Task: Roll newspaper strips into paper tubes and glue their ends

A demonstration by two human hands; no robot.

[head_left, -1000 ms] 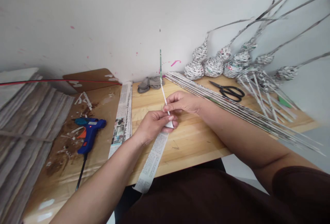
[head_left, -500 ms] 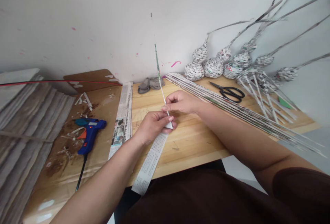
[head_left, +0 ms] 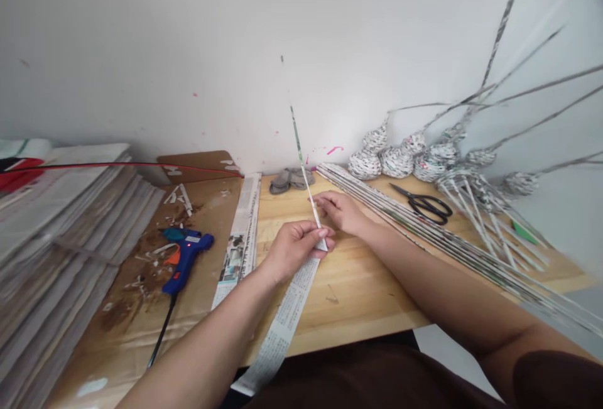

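A thin rolled newspaper tube [head_left: 298, 139] slants up in front of the wall, white and green along its length. My left hand [head_left: 296, 245] is closed on its lower end, thumb on top, where the tube widens into a flat fold. From that end a printed newspaper strip [head_left: 282, 327] hangs down past the table's front edge. Beside the tube, just above the left hand, is my right hand [head_left: 343, 213]. Its fingers are half curled, the fingertips at or behind the tube, and the thumb stands a little apart from it.
Newspaper strips [head_left: 245, 208] lie left, beside a blue glue gun [head_left: 186, 258] on cardboard and a tied paper stack [head_left: 70, 252]. Grey cloth [head_left: 289, 179] sits by the wall. Rolled tubes [head_left: 396, 214], black scissors [head_left: 426, 205] and woven paper gourds [head_left: 396, 161] are at right.
The view has tilted up and turned left, so the scene sits lower and farther right. My right thumb has come away from the tube; my left hand keeps its hold.
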